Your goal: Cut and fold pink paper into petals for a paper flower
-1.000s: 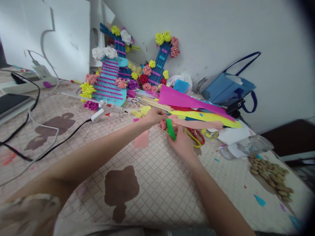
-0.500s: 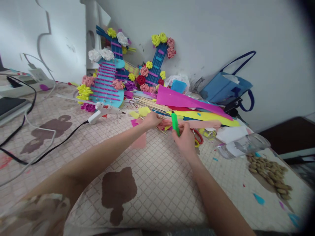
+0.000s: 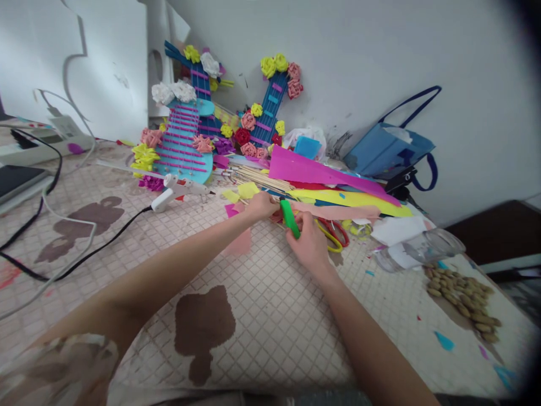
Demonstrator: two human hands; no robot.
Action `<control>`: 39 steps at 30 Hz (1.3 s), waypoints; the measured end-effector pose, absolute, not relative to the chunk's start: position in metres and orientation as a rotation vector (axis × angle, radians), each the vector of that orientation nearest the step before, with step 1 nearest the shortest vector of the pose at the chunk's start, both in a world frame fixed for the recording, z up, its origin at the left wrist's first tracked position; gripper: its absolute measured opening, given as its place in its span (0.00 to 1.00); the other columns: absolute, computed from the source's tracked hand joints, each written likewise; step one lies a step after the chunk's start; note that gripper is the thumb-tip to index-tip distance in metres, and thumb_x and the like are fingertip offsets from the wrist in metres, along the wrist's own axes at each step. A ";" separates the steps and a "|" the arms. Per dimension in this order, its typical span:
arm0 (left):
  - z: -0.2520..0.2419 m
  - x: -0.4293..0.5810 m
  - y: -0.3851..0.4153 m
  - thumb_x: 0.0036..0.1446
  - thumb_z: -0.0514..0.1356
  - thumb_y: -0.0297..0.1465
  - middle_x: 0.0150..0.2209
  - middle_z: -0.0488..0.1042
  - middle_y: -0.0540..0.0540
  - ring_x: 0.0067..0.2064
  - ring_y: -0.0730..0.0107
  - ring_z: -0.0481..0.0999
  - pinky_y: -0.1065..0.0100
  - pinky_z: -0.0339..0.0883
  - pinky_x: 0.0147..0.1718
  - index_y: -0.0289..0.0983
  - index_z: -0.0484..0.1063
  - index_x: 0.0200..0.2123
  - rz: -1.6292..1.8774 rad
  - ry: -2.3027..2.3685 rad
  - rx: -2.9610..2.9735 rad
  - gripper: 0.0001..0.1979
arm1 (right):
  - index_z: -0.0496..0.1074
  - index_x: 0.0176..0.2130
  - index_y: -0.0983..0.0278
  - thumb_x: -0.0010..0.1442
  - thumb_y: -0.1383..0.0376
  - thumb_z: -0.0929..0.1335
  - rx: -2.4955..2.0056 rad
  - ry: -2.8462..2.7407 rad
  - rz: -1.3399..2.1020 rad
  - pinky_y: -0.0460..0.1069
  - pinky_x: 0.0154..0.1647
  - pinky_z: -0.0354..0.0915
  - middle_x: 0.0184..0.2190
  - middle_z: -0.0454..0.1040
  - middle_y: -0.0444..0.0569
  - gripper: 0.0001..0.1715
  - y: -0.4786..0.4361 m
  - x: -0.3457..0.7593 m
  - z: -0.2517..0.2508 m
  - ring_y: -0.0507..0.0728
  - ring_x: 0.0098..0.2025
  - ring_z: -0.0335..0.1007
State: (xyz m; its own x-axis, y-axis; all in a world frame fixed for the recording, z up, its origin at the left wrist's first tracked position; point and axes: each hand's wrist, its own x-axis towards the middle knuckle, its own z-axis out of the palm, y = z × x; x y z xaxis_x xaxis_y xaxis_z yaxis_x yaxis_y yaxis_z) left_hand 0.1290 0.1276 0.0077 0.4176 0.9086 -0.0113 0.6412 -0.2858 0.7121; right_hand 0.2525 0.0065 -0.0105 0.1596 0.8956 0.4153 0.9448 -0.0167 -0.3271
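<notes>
Where beige diamond-patterned tablecloth [image 3: 270,327] stretches between the forearms [image 3: 367,332], the left hand [image 3: 262,206] curls over crinkled pink paper [image 3: 277,216], its grip unclear; the right hand [image 3: 310,242] clasps a bright-green plastic tool [image 3: 289,219], tilted leftward, near-upright half a second ago. Rightward, red-and-yellow-handled scissors [image 3: 337,247], a clear jar [image 3: 439,246] and brown peanuts [image 3: 465,299] line the cloth's edge.

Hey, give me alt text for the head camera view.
A person's right-hand grip holds a green tool close beside the left-hand grip, over a grid-patterned tabletop. Coloured paper and wooden sticks lie beyond, with flower-decorated blue crafts behind them; a glue gun lies to the left and peanuts to the right.
</notes>
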 end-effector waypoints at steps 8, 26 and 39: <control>0.009 0.128 0.126 0.49 0.57 0.31 0.17 0.69 0.48 0.22 0.72 0.67 0.72 0.57 0.22 0.33 0.75 0.20 0.483 1.305 2.078 0.11 | 0.59 0.38 0.61 0.53 0.63 0.64 -1.841 -1.666 -0.123 0.51 0.32 0.58 0.34 0.71 0.49 0.11 0.008 0.254 -0.009 0.60 0.35 0.68; 0.022 0.105 0.102 0.53 0.55 0.28 0.36 0.77 0.39 0.38 0.59 0.76 0.66 0.65 0.34 0.32 0.74 0.38 0.478 1.441 2.396 0.11 | 0.63 0.41 0.63 0.58 0.58 0.65 -1.999 -1.809 -0.219 0.52 0.34 0.61 0.40 0.70 0.55 0.14 0.002 0.248 -0.004 0.63 0.41 0.67; 0.010 -0.020 0.069 0.53 0.55 0.26 0.28 0.74 0.48 0.28 0.73 0.70 0.73 0.61 0.29 0.35 0.71 0.29 0.682 1.057 2.412 0.05 | 0.67 0.45 0.62 0.57 0.72 0.64 -1.176 -2.354 0.266 0.52 0.46 0.67 0.46 0.69 0.52 0.15 -0.008 0.200 -0.006 0.58 0.48 0.67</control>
State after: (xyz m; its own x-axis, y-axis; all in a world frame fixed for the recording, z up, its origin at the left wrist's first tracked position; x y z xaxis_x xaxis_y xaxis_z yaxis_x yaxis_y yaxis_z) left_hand -0.0201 0.0692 0.0102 0.5908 0.7617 0.2662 0.5564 -0.6235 0.5491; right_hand 0.2004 -0.0081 -0.0057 -0.5077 0.7915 0.3402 0.6956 0.6096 -0.3802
